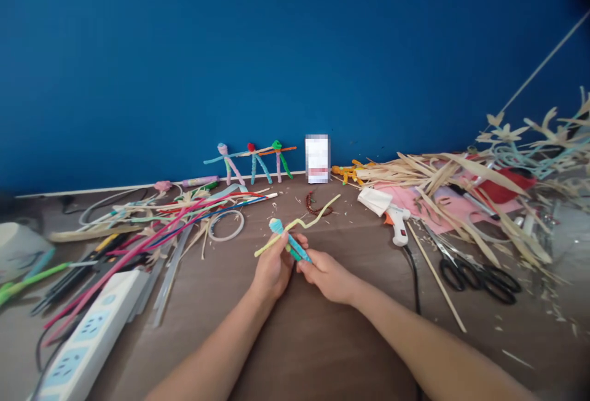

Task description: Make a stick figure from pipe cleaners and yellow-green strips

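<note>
Between my two hands, over the middle of the table, is a pipe-cleaner figure (297, 247) with a blue head, a blue leg, a green part and long yellow arms. My left hand (273, 269) is closed round its upper body, the thumb pressed just below the head. One yellow arm sticks out to the left; the other runs bent to the upper right. My right hand (322, 272) pinches the lower end of the legs. The fingertips behind the figure are partly hidden.
Three finished-looking pipe-cleaner figures (252, 158) lean on the blue wall. Left lie loose pipe cleaners (161, 238), a tape ring (226, 225) and a power strip (92, 333). Right are a glue gun (399, 224), scissors (479, 275), a thin stick (437, 278) and dried husk strips (415, 171).
</note>
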